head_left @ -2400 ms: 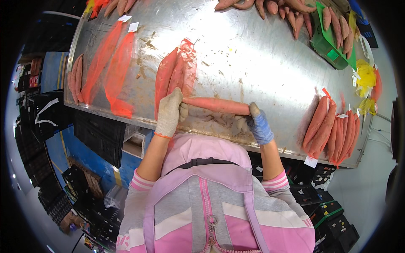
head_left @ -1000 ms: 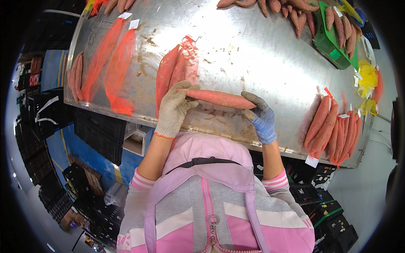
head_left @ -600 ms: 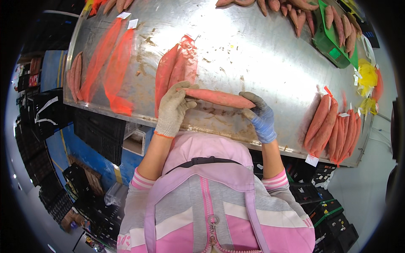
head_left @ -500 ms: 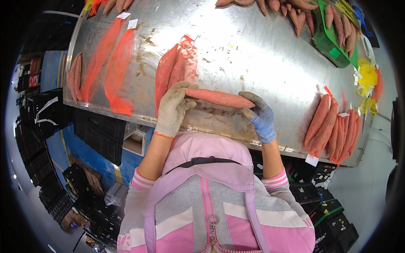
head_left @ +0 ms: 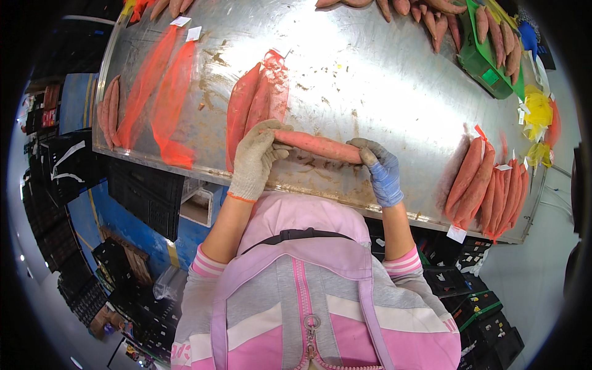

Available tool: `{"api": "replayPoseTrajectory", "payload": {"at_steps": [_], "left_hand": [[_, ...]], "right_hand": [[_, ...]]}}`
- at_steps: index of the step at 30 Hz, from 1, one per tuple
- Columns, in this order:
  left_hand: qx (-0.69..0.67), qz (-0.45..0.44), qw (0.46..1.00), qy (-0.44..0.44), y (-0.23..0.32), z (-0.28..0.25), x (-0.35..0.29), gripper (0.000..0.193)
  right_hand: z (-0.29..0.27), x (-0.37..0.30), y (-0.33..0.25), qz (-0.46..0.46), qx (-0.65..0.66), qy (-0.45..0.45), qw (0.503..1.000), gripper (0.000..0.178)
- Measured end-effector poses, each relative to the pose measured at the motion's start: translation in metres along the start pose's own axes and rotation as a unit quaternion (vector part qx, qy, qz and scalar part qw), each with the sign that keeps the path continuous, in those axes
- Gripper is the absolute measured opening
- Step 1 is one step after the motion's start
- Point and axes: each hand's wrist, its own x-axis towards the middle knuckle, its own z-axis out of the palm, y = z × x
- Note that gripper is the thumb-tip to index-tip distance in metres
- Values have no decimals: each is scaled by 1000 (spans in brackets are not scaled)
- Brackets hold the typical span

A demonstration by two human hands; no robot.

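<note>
A long reddish sweet potato (head_left: pixel 317 145) is held crosswise above the near edge of the metal table. My left hand (head_left: pixel 256 154), in a pale knitted glove, closes on its left end. Its right end sits between the thumb and fingers of my right hand (head_left: pixel 380 169), which wears a blue-and-grey glove. Just beyond my left hand, a red mesh bag (head_left: pixel 275 77) with sweet potatoes (head_left: pixel 245 98) lies on the table; its lower part is hidden by that hand. Two flat red mesh bags (head_left: pixel 172 102) with white tags lie farther left.
The steel table (head_left: pixel 382 92) carries filled mesh bags (head_left: pixel 472 179) at its right front. A green crate (head_left: pixel 487 71) of sweet potatoes stands at the far right, near yellow netting (head_left: pixel 536 114). Loose sweet potatoes (head_left: pixel 425 15) lie along the back. A black crate (head_left: pixel 145 197) sits below the left edge.
My right hand has shifted its grip, its thumb and fingers now covering the sweet potato's right tip. The left hand has barely moved.
</note>
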Motion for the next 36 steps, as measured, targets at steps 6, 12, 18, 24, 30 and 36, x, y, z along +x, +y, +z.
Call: {"api": "replayPoseTrajectory", "payload": {"at_steps": [6, 12, 18, 24, 30, 36], "left_hand": [[-7, 7, 1000, 6, 0, 0, 0, 30], [-2, 14, 1000, 13, -2, -1, 0, 31], [-8, 16, 1000, 1, -3, -5, 2, 34], [-14, 23, 1000, -13, -2, -4, 2, 37], [9, 16, 1000, 3, 3, 5, -1, 37], [20, 3, 1000, 6, 4, 6, -2, 35]], "right_hand": [[3, 1, 3, -37, -9, -1, 999, 29], [4, 0, -1, -47, -20, -12, 999, 27], [4, 0, -2, -62, -5, -21, 998, 30], [4, 0, -1, -65, -1, -16, 998, 30], [6, 1, -5, -36, -26, 2, 999, 28], [7, 2, -3, -28, -30, 5, 999, 31]]}}
